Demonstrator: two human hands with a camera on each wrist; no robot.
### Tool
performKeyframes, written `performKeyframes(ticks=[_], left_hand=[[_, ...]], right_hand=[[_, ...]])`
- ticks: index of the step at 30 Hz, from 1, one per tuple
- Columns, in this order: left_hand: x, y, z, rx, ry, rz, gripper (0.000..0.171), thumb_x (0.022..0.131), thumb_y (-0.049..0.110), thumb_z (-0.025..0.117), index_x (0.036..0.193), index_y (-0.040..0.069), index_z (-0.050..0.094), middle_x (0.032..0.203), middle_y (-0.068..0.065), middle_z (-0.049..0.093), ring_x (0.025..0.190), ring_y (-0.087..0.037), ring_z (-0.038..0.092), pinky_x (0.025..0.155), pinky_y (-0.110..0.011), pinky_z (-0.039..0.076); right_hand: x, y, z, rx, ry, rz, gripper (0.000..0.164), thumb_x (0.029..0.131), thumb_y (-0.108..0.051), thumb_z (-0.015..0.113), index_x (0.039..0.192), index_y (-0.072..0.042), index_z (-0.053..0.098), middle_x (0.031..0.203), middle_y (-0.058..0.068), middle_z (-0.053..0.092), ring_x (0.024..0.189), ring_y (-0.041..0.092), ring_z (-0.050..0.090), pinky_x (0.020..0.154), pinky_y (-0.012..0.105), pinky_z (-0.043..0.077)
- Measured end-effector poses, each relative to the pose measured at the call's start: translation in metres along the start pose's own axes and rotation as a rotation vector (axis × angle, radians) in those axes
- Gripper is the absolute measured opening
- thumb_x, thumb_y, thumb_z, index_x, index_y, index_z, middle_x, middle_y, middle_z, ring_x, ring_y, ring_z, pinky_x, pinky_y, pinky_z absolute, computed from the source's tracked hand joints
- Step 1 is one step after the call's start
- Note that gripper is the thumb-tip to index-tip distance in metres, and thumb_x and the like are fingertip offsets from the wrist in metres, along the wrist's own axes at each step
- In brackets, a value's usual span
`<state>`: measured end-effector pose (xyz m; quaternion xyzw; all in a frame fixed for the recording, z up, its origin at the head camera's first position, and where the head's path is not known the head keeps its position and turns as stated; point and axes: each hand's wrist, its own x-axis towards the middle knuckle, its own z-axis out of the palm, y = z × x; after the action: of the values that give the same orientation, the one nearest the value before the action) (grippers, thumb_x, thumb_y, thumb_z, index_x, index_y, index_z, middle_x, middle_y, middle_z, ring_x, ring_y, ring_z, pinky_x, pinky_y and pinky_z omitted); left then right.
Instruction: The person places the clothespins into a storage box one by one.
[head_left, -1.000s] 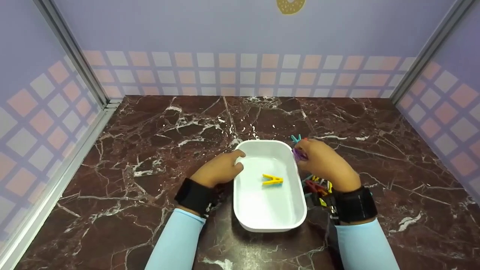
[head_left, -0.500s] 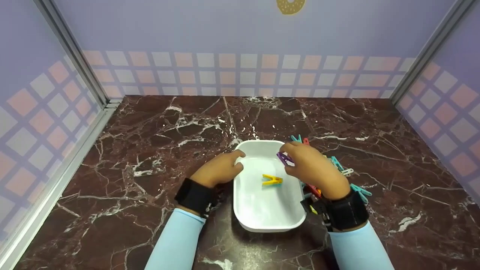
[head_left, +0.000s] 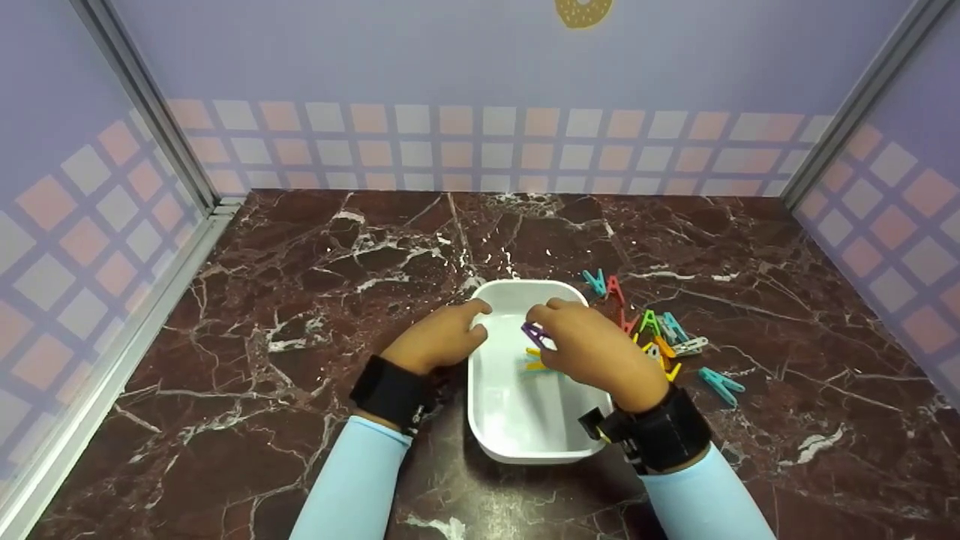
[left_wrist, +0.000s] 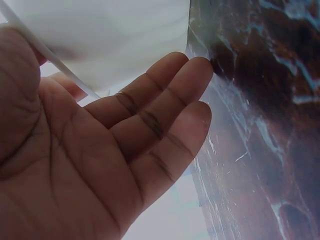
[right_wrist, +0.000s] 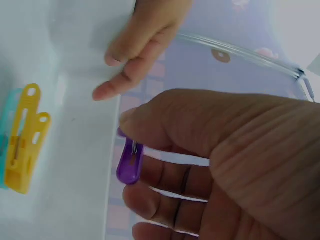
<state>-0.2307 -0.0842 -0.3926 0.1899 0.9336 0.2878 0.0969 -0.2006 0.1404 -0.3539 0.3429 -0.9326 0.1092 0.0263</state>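
Note:
My right hand (head_left: 592,349) pinches a purple clothespin (head_left: 535,334) between thumb and fingertips, over the inside of a white rectangular tray (head_left: 517,442). The right wrist view shows the purple clothespin (right_wrist: 131,162) upright in that grip. A yellow clothespin (right_wrist: 24,142) lies on the tray floor, with a light-blue clothespin (right_wrist: 9,125) against it; in the head view my right hand partly covers them. My left hand (head_left: 439,337) holds the tray's left rim, thumb and index finger reaching over it. In the left wrist view its other fingers (left_wrist: 165,117) extend along the outer wall.
Right of the tray lies a loose pile of clothespins (head_left: 661,346) in several colours. A blue clothespin (head_left: 722,386) rests apart at its right; another blue one (head_left: 595,282) and a red one (head_left: 615,289) lie behind. Patterned panels (head_left: 480,142) border the dark marbled table (head_left: 360,277).
My right hand has carried the purple clothespin leftward from the tray's right edge to over its middle, uncovering the pile. My left hand stays at the rim.

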Motion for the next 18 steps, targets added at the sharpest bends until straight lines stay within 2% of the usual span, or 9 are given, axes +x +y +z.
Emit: performKeyframes(ticks=[8,13,18], left_hand=[[0.001,-0.001,0.0,0.002,0.001,0.002,0.044,0.098,0.019,0.047,0.14,0.008,0.053,0.129,-0.013,0.063,0.108,-0.024,0.06,0.097,-0.042,0.045],[0.001,0.0,0.0,0.004,0.004,0.01,0.044,0.098,0.019,0.047,0.14,0.008,0.053,0.131,-0.013,0.062,0.112,-0.025,0.06,0.099,-0.041,0.045],[0.0,-0.002,0.001,-0.008,0.005,0.014,0.045,0.097,0.02,0.047,0.14,0.007,0.053,0.132,-0.013,0.061,0.116,-0.026,0.059,0.101,-0.041,0.044]], right_hand=[[0.009,-0.006,0.02,-0.056,-0.052,-0.039,0.026,0.079,-0.009,0.075,0.102,-0.004,0.063,0.085,0.007,0.058,0.075,0.028,0.058,0.069,0.042,0.048],[0.011,-0.009,0.028,-0.061,-0.054,-0.111,0.021,0.078,-0.006,0.073,0.095,-0.004,0.061,0.081,0.008,0.056,0.071,0.029,0.057,0.066,0.043,0.047],[0.01,-0.013,0.033,-0.064,-0.072,-0.131,0.016,0.078,-0.006,0.072,0.088,-0.005,0.059,0.077,0.007,0.054,0.066,0.028,0.054,0.061,0.042,0.045]])
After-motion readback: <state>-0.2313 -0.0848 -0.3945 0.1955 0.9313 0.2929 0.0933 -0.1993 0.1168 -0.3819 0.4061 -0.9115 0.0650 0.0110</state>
